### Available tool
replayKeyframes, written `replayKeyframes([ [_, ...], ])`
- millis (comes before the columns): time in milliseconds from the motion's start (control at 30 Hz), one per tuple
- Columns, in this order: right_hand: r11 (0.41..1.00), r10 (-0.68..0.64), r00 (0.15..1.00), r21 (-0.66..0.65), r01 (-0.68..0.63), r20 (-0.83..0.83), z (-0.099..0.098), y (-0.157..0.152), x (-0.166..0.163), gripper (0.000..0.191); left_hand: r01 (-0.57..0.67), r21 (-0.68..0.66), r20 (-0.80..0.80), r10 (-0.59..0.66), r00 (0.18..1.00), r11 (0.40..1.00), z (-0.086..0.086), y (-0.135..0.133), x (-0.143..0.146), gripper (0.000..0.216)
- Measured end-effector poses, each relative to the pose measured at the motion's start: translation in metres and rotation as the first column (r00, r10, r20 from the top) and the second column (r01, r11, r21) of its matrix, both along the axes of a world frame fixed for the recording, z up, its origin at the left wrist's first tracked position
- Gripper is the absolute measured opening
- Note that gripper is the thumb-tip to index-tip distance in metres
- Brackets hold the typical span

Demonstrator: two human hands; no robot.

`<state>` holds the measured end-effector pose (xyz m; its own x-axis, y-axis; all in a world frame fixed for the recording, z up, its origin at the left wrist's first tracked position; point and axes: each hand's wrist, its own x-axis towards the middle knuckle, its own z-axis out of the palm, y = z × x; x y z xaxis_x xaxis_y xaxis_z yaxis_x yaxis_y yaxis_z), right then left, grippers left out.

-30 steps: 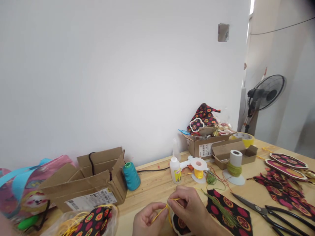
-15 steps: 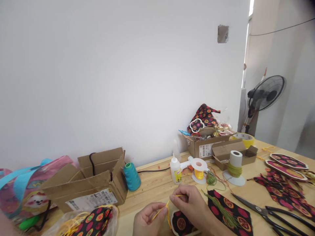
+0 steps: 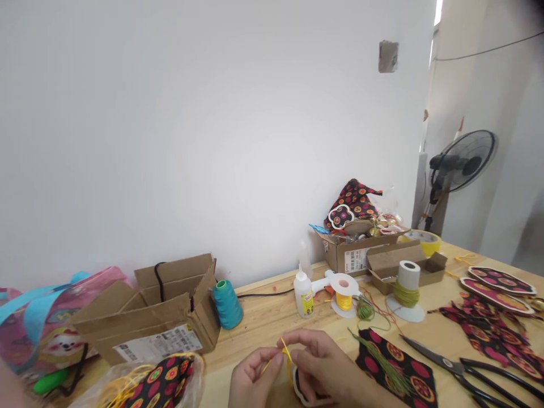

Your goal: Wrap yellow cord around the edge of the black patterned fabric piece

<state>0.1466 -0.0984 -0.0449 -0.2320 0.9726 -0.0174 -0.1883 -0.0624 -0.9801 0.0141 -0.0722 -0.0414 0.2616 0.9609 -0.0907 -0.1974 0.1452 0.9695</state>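
Note:
Between my two hands is a yellow cord (image 3: 288,357), looped where the fingertips meet. My left hand (image 3: 256,377) is closed, pinching the cord between thumb and forefinger. The fingers of my right hand (image 3: 321,362) close on the same cord just beside it, and a short end sticks up between them. Beneath my right hand lies a patterned piece with a pale edge (image 3: 302,396), mostly covered by the hand. To the right, a dark patterned cloth (image 3: 419,374) carries a bundle of green strings (image 3: 389,362).
Black-handled scissors (image 3: 457,368) lie at the right. Behind my hands stand a glue bottle (image 3: 303,294), a yellow cord spool (image 3: 343,300) and a green cord spool (image 3: 407,294). A teal thread cone (image 3: 228,305) stands by an open cardboard box (image 3: 204,323) at the left.
My right hand has moved left and closer to my left hand. The yellow cord end, which stretched rightward, now points upward between the fingertips. The patterned piece is more covered.

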Motion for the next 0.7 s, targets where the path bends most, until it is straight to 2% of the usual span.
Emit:
replayKeyframes([
  [67,0.995,-0.080,0.985,0.073,0.070,0.154,-0.004,-0.001,-0.004,0.030,0.038,-0.036,0.028,-0.037,0.999,0.999,0.002,-0.002,0.000,0.021],
  [133,0.971,-0.205,0.925,0.183,0.152,0.320,-0.004,-0.004,-0.006,0.025,0.061,-0.064,0.040,-0.058,0.998,0.996,0.002,-0.002,0.000,0.022],
  [200,0.918,-0.344,0.812,0.351,0.184,0.472,-0.001,-0.007,-0.006,0.020,0.079,-0.066,0.029,-0.077,0.997,0.995,0.002,-0.002,0.001,0.023],
  [267,0.854,-0.454,0.684,0.497,0.152,0.571,0.001,-0.009,-0.006,0.018,0.073,-0.027,0.004,-0.073,0.997,0.997,0.000,0.000,0.001,0.023],
  [333,0.826,-0.500,0.603,0.552,0.115,0.622,0.004,-0.010,-0.005,0.017,0.063,0.025,-0.038,-0.062,0.997,0.998,-0.002,0.001,0.002,0.022],
  [433,0.823,-0.507,0.570,0.560,0.096,0.647,0.007,-0.010,-0.003,0.016,0.041,0.047,-0.073,-0.038,0.997,0.998,-0.004,0.001,0.002,0.022],
  [600,0.763,-0.587,0.547,0.634,0.127,0.597,0.008,-0.009,0.001,0.012,0.087,-0.099,0.013,-0.087,0.996,0.991,-0.001,-0.002,0.006,0.023],
  [700,0.762,-0.590,0.533,0.636,0.121,0.606,0.008,-0.007,0.003,0.012,0.074,-0.108,0.023,-0.072,0.997,0.991,0.000,-0.001,0.006,0.024],
])
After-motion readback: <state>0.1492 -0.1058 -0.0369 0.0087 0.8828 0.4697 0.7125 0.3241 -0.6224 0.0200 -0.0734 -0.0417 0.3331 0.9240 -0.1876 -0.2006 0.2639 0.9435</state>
